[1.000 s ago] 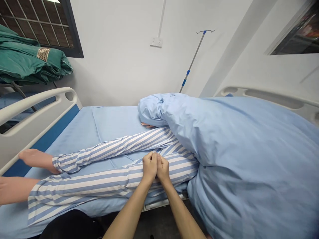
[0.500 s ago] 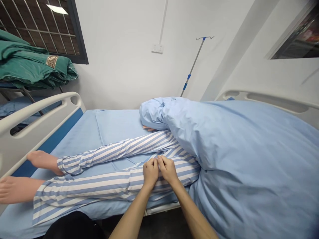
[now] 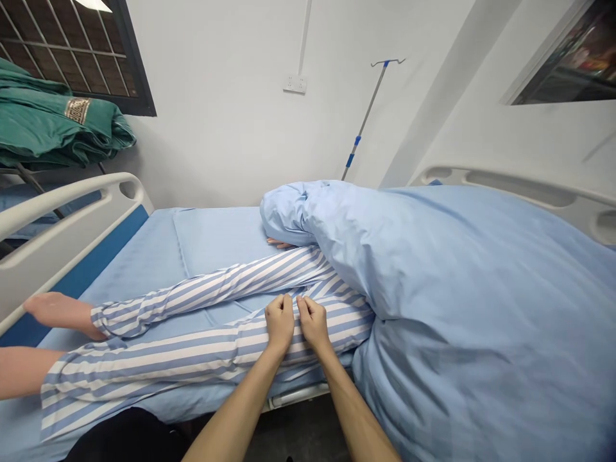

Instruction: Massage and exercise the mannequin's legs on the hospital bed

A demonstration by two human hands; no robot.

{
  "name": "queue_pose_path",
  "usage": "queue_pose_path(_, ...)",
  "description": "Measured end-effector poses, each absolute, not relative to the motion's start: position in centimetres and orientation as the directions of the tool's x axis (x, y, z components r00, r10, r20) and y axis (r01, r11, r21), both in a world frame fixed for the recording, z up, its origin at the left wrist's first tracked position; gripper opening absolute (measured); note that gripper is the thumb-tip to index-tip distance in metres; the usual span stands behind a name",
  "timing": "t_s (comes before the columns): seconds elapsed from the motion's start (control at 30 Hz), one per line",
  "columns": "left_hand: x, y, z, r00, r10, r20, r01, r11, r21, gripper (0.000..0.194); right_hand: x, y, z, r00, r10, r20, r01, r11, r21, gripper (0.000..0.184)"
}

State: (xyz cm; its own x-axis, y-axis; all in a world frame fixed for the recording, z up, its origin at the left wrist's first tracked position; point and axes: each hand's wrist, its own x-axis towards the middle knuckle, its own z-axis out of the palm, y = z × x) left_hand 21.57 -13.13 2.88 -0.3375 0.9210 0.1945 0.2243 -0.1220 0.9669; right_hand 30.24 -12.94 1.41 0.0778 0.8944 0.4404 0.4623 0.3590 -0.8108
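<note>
My left hand [image 3: 280,322] is closed in a fist, thumb side up, over the near thigh of the striped trousers [image 3: 192,356]. Beside it, my right hand [image 3: 314,321] makes a matching fist, with a narrow gap between the two. Nothing shows in either fist; I cannot tell whether they press on the cloth or hover just above it. The blue and white trousers are on a lying figure with smooth, manikin-like feet [image 3: 65,314]. A light blue quilt [image 3: 433,276] covers the figure's upper body, and a few fingertips [image 3: 279,243] stick out from under its edge.
The bed has a blue sheet [image 3: 219,231] and a cream footboard [image 3: 72,199] at the left. Behind it stands a drip pole [image 3: 366,119] near the white wall. Green folded cloth [image 3: 58,125] lies on a rack at the far left. A metal bed rail [image 3: 298,396] runs along the near side.
The whole view has shifted, so the bed and legs appear further left and slightly higher. My two fists, nearly touching before, are now a little apart. Both stay closed.
</note>
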Motion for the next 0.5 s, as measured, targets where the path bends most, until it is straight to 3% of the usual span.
queue_pose_path(0.17,23.2,-12.8,3.5,-0.364,0.916,0.171,0.092,-0.147,0.985,0.036,30.4,-13.1,1.3,0.12,0.895,0.431,0.433,0.343,-0.833,0.035)
queue_pose_path(0.37,23.7,-13.4,1.6,-0.275,0.935,0.224,0.287,-0.143,0.947,0.036,30.4,-13.1,1.1,0.154,0.907,0.392,0.374,0.314,-0.873,0.035)
queue_pose_path(0.5,23.4,-13.4,1.4,-0.259,0.936,0.239,0.342,-0.143,0.929,0.037,30.8,-12.7,2.2,0.073,0.923,0.378,0.369,0.327,-0.87,0.038)
